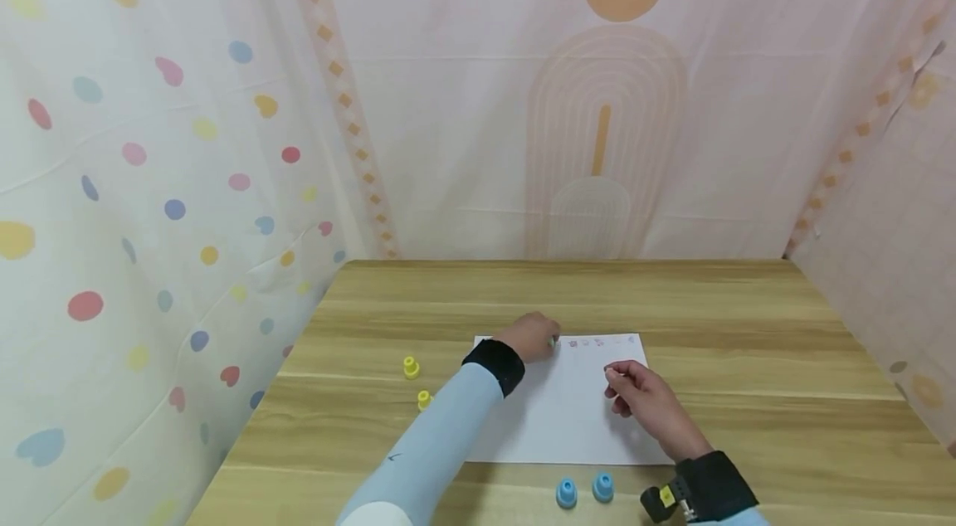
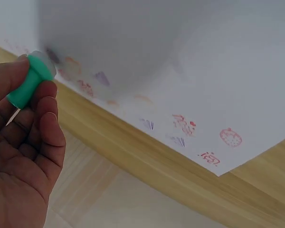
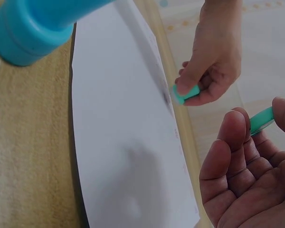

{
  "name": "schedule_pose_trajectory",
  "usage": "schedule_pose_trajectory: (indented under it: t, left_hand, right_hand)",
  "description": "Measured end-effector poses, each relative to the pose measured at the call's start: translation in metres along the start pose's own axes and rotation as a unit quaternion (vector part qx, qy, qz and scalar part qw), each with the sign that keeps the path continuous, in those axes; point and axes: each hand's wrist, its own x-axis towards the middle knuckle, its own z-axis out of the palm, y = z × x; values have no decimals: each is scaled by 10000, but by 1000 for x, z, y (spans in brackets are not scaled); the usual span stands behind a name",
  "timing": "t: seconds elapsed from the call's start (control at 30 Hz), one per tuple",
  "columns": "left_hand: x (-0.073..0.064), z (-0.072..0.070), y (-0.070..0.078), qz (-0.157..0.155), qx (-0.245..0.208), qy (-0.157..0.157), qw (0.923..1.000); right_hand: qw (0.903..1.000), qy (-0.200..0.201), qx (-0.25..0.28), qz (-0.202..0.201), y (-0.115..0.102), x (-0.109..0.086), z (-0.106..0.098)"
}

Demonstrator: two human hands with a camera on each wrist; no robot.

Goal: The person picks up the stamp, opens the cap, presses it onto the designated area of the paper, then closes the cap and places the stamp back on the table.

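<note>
On the table (image 1: 747, 319) lies a white sheet (image 1: 568, 431), and both hands work above it. The left hand (image 1: 529, 337) is at the far edge of the sheet, its grip curled round a green stamp (image 2: 31, 83), thumb on one side and fingers on the other. The stamp's pale end faces the sheet; whether it touches the paper I cannot tell. The right hand (image 1: 648, 401) is over the sheet's right part, palm turned inward, its grip pinching a small green cap (image 3: 261, 119) between thumb and fingertips.

Along the sheet's far edge run small prints (image 2: 230, 137) in red, purple and orange, some of them strawberry-like. Just beside the near edge stand two blue stamps (image 1: 567, 494), close together but apart. Left of the sheet are two yellow stamps (image 1: 412, 368), the nearer one partly hidden by the left sleeve (image 1: 441, 431), which is light blue. A black band (image 1: 496, 364) circles the left wrist. Behind the table hangs a pale curtain (image 1: 463, 119) with an arch pattern.
</note>
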Motion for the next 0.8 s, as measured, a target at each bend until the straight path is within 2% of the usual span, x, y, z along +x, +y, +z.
schedule_pose_trajectory:
  t: [0.23,0.47,0.8]
  left_hand:
    - [-9,-14,-4,75,-519,338,9981]
    - [-18,-18,-1,17,-999,604,9932]
    - [-33,-10,5,47,-1905,1013,9764]
  right_hand:
    - [10000,22,70,38,2,2,-1]
    - [9999,11,119,30,1,5,-1]
    - [9999,27,126,2,0,6,-3]
